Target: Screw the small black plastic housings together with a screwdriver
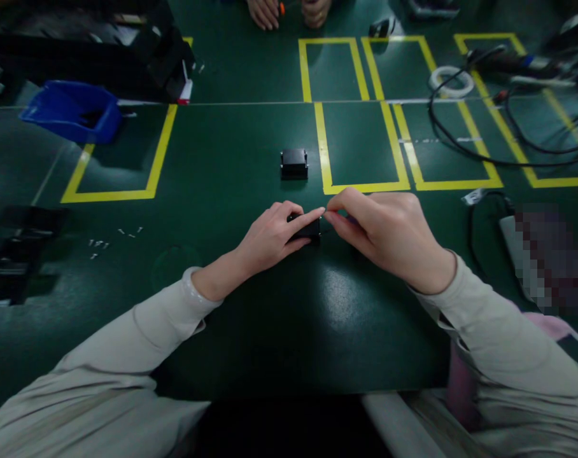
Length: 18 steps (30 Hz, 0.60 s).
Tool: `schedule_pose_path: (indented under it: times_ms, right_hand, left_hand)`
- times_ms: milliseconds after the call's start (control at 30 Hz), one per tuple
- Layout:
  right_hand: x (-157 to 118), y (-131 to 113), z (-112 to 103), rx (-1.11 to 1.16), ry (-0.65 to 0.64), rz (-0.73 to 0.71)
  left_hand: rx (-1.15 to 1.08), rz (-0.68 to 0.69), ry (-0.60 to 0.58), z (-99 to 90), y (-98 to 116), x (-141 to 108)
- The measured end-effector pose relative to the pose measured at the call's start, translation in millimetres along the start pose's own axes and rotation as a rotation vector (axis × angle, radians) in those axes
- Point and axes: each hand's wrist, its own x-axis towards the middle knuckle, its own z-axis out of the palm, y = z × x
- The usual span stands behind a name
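Near the middle of the green table (270,331), my left hand (274,235) holds a small black box (310,232) between its fingers, the index finger lying along the top to the right corner. My right hand (379,226) is pinched at that same corner, thumb and index finger together; whatever is between the tips is too small to make out. A second black box (294,163) with silvery screw ends at its sides sits just beyond. Several small silvery screws (98,243) lie loose at the left.
Blue bin (93,121) and black racks (126,57) at the back left; black parts (16,254) at the left edge. Yellow tape frames (365,188), a white tape roll (451,83) and cables (480,156) lie back right. Another person's hands (289,11) are across the table.
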Motion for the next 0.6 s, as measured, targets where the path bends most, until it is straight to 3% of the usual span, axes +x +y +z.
schedule_pose_path:
  times_ms: [600]
  right_hand:
    - [0.4, 0.6, -1.9, 0.051, 0.000, -0.026]
  left_hand:
    - [0.002, 0.004, -0.006, 0.0, -0.4, 1.5]
